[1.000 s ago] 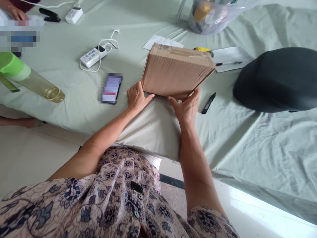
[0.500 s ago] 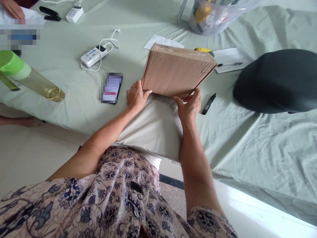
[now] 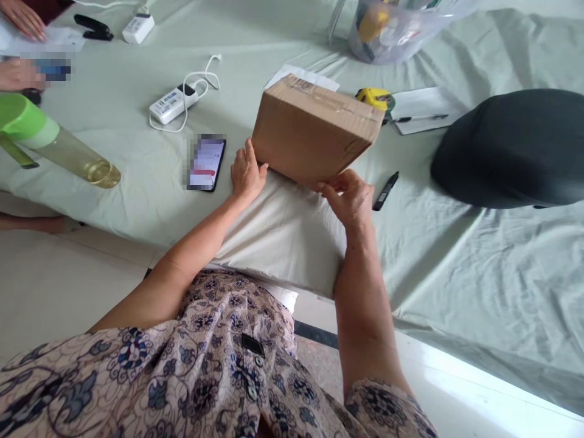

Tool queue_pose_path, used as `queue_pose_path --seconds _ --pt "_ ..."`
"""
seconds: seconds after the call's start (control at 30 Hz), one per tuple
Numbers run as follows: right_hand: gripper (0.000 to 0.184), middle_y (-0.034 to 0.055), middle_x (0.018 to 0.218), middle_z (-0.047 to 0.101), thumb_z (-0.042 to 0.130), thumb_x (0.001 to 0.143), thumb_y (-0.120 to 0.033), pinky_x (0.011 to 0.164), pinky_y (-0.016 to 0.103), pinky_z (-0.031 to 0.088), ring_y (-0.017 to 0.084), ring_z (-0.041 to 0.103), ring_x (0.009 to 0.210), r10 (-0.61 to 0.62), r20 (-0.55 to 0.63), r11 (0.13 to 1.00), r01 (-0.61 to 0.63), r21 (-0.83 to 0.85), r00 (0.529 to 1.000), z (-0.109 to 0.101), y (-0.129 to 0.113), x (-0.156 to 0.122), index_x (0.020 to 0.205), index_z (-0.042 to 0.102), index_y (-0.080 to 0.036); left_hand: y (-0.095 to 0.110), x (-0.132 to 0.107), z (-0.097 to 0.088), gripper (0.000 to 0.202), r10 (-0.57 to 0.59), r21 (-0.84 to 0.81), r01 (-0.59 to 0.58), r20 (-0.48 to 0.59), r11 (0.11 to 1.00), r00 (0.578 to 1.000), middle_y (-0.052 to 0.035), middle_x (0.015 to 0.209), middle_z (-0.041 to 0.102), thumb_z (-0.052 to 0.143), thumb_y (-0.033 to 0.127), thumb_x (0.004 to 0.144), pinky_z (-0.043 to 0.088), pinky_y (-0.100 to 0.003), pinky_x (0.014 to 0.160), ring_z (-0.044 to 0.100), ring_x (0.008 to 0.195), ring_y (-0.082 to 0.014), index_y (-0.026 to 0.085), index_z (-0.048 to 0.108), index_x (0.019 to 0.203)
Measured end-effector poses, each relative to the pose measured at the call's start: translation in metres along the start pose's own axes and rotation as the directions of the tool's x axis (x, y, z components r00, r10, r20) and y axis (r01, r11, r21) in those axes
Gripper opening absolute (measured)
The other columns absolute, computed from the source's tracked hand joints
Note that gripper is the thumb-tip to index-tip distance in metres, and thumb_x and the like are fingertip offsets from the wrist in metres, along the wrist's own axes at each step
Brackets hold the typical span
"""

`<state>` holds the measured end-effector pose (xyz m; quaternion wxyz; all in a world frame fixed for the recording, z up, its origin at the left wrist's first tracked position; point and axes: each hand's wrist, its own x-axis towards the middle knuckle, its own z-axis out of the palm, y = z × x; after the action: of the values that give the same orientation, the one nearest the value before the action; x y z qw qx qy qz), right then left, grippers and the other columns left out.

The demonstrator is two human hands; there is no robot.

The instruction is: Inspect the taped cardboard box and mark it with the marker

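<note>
Now that I've tipped the box (image 3: 314,131) up, more of its taped top and a narrow side show, and its lower edge sits on the pillow (image 3: 283,237). My left hand (image 3: 249,173) is open, fingers spread against the box's near corner; my right hand (image 3: 349,198) is curled, pinching its lower edge. Left of the box lie a phone (image 3: 206,163), its screen blurred, and a power strip (image 3: 173,103); right of it, a marker (image 3: 385,191); just behind it, a yellow tape measure (image 3: 374,97). No lettering reads clearly
</note>
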<state>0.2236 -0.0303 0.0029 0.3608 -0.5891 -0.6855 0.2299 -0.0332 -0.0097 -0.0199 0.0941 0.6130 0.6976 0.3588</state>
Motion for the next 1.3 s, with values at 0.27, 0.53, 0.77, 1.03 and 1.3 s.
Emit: queue_pose_path --seconds 0.27,0.53,0.77,1.03,1.3 --pt "0.035 0.0047 0.08 0.076 0.06 0.092 -0.053 0.075 0.035 0.057 0.02 0.069 0.069 -0.352 0.334 0.936 0.337 0.104 0.874 0.028 -0.036 -0.018 0.1 0.076 -0.023 0.016 -0.01 0.003 0.05 0.189 -0.077 -0.179 0.152 0.981 0.97 -0.0172 0.153 0.058 0.043 0.04 0.106 0.042 -0.045 0.123 0.056 0.143 -0.0288 0.019 0.05 0.15" --pt "0.062 0.0088 0.099 0.064 0.029 0.101 -0.07 0.087 0.046 0.059 0.024 0.07 0.09 -0.131 -0.574 0.988 0.157 -0.005 0.809 0.012 -0.019 -0.01 0.128 0.059 -0.022 0.034 -0.018 -0.022 0.066 0.262 -0.241 -0.237 0.079 0.941 0.962 -0.0073 0.17 0.036 0.038 0.063 0.104 0.042 -0.046 0.125 0.035 0.159 -0.027 0.034 0.029 0.162" --pt "0.078 0.0154 0.136 0.059 0.027 0.099 -0.072 0.105 0.051 0.054 0.028 0.064 0.126 -0.184 -0.361 0.956 0.252 0.151 0.914 0.014 -0.004 0.003 0.161 0.014 -0.027 0.049 -0.028 -0.029 0.079 0.396 -0.239 -0.362 0.114 0.901 0.911 -0.0098 0.172 0.031 0.051 0.074 0.094 0.036 -0.052 0.129 0.018 0.165 -0.0329 0.032 0.035 0.159" --pt "0.083 0.0126 0.109 0.059 0.028 0.09 -0.09 0.094 0.049 0.057 0.029 0.066 0.104 -0.276 -0.561 0.954 0.293 -0.06 0.781 0.019 -0.033 -0.018 0.127 0.053 -0.019 0.054 -0.03 -0.036 0.066 0.35 -0.217 -0.332 0.048 0.918 0.935 -0.0109 0.162 0.044 0.057 0.075 0.092 0.045 -0.056 0.123 0.031 0.16 -0.0363 0.033 0.053 0.142" --pt "0.084 0.0177 0.134 0.049 0.037 0.091 -0.086 0.102 0.065 0.05 0.041 0.052 0.133 -0.26 -0.467 0.961 0.18 -0.21 0.845 0.027 -0.027 -0.024 0.147 0.046 -0.024 0.067 -0.046 -0.037 0.065 0.308 -0.049 -0.304 0.145 0.951 0.94 -0.0093 0.17 0.033 0.063 0.079 0.086 0.047 -0.062 0.118 0.029 0.161 -0.0368 0.032 0.058 0.13"
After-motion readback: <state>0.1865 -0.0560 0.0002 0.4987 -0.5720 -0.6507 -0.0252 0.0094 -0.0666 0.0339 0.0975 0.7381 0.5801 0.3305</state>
